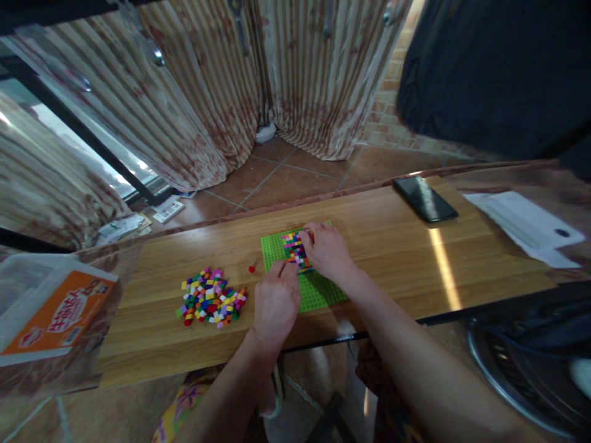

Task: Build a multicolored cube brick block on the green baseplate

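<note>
A green studded baseplate (318, 295) lies on the wooden table, with a patch of small multicoloured toy bricks (295, 251) fixed to its upper part. My left hand (277, 298) rests over the plate's left side, fingers curled together at the near edge of the patch. On the other side my right hand (327, 249) covers the patch's right part, its thumb and fingers bent in against the bricks. Whatever is between the fingertips of either hand is too small or hidden. One red brick (252, 269) lies alone left of the plate. Farther left spreads a pile of loose bricks (210, 296).
A black phone (425, 198) lies on the table (369, 215) at the right, with white paper (521, 221) beyond it. At the left end stands a clear plastic box with an orange label (60, 311). Striped curtains (198, 92) hang behind the table.
</note>
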`<state>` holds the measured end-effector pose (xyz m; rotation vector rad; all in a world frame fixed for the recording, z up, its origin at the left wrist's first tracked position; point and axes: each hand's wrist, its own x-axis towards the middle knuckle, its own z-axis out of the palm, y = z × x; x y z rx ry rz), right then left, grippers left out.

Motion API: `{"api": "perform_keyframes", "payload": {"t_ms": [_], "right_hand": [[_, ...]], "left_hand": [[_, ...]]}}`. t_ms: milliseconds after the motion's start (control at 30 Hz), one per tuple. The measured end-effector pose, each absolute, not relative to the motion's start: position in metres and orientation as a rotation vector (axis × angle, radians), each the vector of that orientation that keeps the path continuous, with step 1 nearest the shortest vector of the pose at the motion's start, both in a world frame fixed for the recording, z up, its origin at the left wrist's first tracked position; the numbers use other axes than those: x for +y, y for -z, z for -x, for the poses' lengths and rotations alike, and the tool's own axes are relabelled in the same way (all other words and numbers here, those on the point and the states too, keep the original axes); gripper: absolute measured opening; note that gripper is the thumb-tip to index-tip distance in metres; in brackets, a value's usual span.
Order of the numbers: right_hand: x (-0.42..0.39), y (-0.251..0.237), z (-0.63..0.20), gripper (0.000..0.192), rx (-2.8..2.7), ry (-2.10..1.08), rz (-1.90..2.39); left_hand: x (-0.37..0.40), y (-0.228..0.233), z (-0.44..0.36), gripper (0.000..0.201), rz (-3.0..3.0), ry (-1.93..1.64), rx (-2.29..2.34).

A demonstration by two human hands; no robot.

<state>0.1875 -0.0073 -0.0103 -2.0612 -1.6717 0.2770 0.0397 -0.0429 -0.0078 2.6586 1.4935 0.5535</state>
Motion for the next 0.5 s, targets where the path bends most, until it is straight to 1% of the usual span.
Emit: {"api": "perform_keyframes", "payload": {"t_ms": [100,233,333,433,500], "right_hand": [[-0.006,0.012,-0.187,0.033,-1.672,-0.260,2.069],[-0.006,0.013,-0.188,0.032,-1.674,-0.236,2.047],[-0.007,0.012,-0.188,0.031,-1.677,-0.238,2.035],[-0.007,0.011,-0.189,0.031,-1.682,-0.243,2.034],[-0.007,0.011,-0.189,0.032,-1.681,-0.256,2.035]], "left_hand": [[-0.043,0.007,-0.040,0.020,-2.650,-0.521,1.493],[-0.042,0.007,-0.034,0.017,-2.539,-0.696,1.376],[-0.038,0.009,-0.027,0.013,-2.360,-0.851,1.324],[-0.032,0.012,-0.020,0.020,-2.115,-0.937,1.400],[-0.028,0.014,-0.017,0.018,-1.988,-0.959,1.441]]}}
